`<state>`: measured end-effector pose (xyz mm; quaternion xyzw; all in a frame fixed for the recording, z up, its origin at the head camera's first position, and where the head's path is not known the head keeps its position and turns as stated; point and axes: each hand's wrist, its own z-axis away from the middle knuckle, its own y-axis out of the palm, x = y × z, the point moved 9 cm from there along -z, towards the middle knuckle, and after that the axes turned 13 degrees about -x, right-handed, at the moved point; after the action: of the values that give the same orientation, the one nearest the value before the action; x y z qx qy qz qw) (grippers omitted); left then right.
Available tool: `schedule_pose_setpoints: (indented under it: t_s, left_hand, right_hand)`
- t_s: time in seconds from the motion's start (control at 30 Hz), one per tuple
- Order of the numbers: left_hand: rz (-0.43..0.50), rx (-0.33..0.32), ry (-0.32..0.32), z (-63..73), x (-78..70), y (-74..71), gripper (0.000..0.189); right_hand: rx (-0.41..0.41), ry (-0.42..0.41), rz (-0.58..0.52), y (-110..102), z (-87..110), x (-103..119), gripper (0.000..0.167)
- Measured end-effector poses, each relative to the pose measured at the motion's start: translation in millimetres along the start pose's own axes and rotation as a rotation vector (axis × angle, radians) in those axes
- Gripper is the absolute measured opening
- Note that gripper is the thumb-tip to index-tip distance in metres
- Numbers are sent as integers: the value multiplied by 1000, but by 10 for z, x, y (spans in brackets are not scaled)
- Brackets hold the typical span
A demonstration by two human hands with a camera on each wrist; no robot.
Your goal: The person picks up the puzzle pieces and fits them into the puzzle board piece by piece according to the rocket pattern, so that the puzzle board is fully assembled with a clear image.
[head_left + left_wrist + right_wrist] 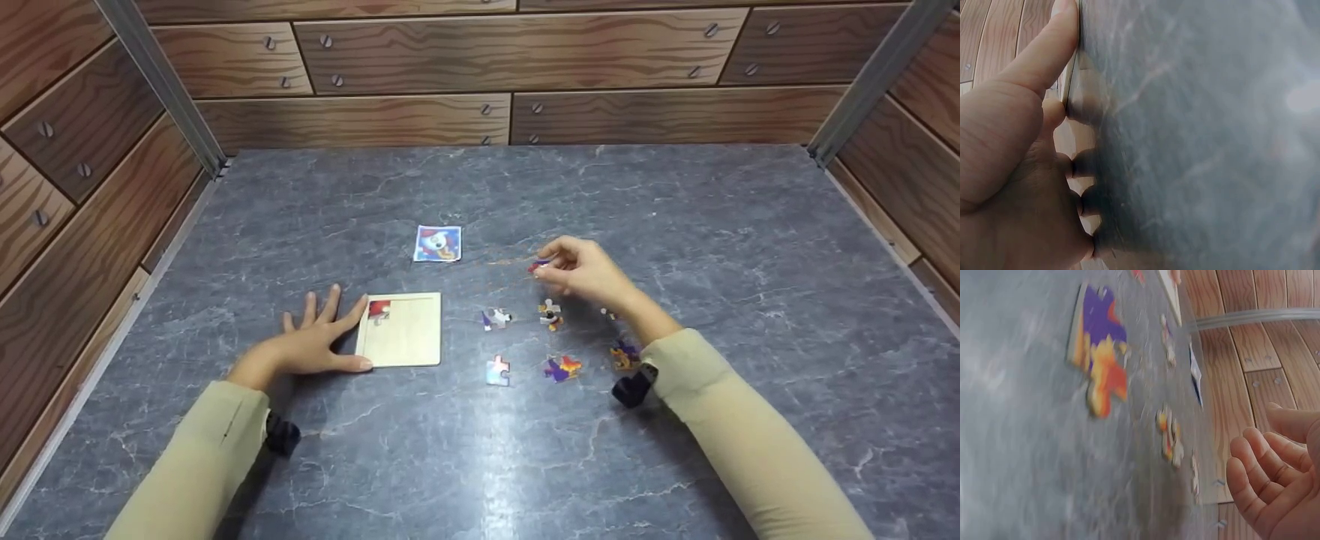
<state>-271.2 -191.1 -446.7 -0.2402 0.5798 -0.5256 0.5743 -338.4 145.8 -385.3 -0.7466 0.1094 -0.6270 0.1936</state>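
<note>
My left hand [311, 345] lies spread at the left edge of a square wooden puzzle board [405, 334]. Its index fingertip touches the upper left corner and its thumb the lower left one; the other fingers point away, straight. A red piece [379, 308] sits in the board's upper left corner. Over the table my right hand [585, 266] hovers with bent fingers, thumb and forefinger close to a red and purple jigsaw piece [538, 265]. The right wrist view shows that hand [1275, 472] with a gap between thumb and fingers and nothing held.
Several loose jigsaw pieces lie right of the board, among them a white one [496, 319], a pale blue one [497, 370] and a purple and orange one [562, 368]. A small picture card [438, 244] lies behind the board. Wood-patterned walls [517, 52] border the table.
</note>
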Motion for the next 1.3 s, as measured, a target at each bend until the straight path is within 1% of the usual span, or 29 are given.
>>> schedule_pose_setpoints:
  t_s: [0.23, 0.43, 0.5, 0.63, 0.73, 0.83, 0.97, 1.07, 1.3]
  left_hand:
    - [10, 8, 3, -5, -3, 11, 102]
    - [14, 9, 1, -14, -2, 21, 101]
    - [12, 9, -1, -16, 0, 23, 102]
    - [11, 11, -4, -16, 0, 22, 102]
    - [12, 10, -6, -13, 2, 15, 102]
    - [10, 10, -7, -17, 9, 16, 102]
    - [8, 6, -4, -18, 2, 16, 102]
    - [9, 4, 1, -15, -8, 13, 101]
    - [6, 14, -3, -26, -22, 8, 102]
  right_hand:
    - [-9, 87, 76, -108, -60, -217, 35]
    - [11, 162, 171, -147, -95, -413, 35]
    - [16, 180, 187, -151, -103, -459, 34]
    - [24, 178, 203, -145, -131, -494, 36]
    - [45, 158, 231, -115, -158, -485, 40]
    - [76, 126, 292, -68, -185, -461, 45]
    - [103, 104, 373, -14, -220, -445, 50]
    - [109, 112, 392, -5, -239, -456, 47]
    - [110, 109, 384, -18, -253, -476, 34]
